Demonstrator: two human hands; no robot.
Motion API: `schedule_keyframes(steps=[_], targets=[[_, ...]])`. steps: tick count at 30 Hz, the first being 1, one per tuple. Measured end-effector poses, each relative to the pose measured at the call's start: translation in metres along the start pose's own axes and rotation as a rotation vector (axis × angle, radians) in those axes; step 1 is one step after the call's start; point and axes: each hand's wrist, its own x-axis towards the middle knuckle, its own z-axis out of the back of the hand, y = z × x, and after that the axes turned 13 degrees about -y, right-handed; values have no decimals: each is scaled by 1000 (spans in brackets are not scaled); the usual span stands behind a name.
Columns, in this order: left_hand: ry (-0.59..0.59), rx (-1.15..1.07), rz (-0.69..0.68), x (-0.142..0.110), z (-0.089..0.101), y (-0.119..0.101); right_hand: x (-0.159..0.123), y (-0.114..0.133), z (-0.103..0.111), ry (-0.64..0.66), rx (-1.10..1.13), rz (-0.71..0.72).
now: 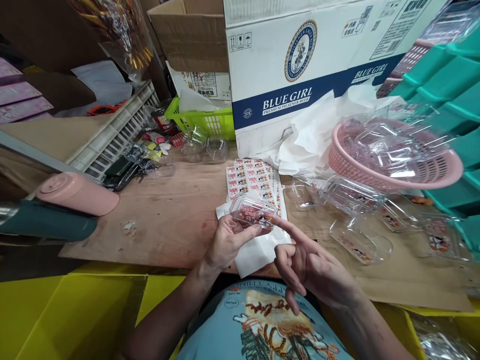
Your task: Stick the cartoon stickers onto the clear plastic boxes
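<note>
My left hand [227, 240] is closed around one end of a small clear plastic box [253, 212] that carries a pink sticker with cartoon cats. The index finger of my right hand [311, 265] stretches out to the box's right end and appears to touch the sticker's edge; its other fingers are loosely curled and hold nothing. Just behind the box lie sheets of printed stickers [249, 175], partly hidden by it. A piece of white backing paper [257, 252] is beneath my hands at the table's front edge.
On the right, several clear boxes [352, 195] with stickers lie on cardboard, before a pink basket [393, 175] heaped with more. A large white carton [262, 122] and a green basket [225, 127] stand behind. Pink [80, 192] and dark green [52, 220] bottles lie left.
</note>
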Motion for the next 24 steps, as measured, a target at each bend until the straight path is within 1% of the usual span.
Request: schedule_keyframes(steps=[4, 18, 22, 24], targets=[[10, -9, -1, 0, 0, 0, 0, -1, 2, -17, 10, 3], [-18, -32, 21, 0, 1, 2, 1, -4, 0, -55, 53, 15], [0, -68, 35, 0, 2, 0, 2, -5, 0, -74, 19, 17], [-14, -105, 38, 1, 3, 1, 3, -5, -1, -87, -12, 28]])
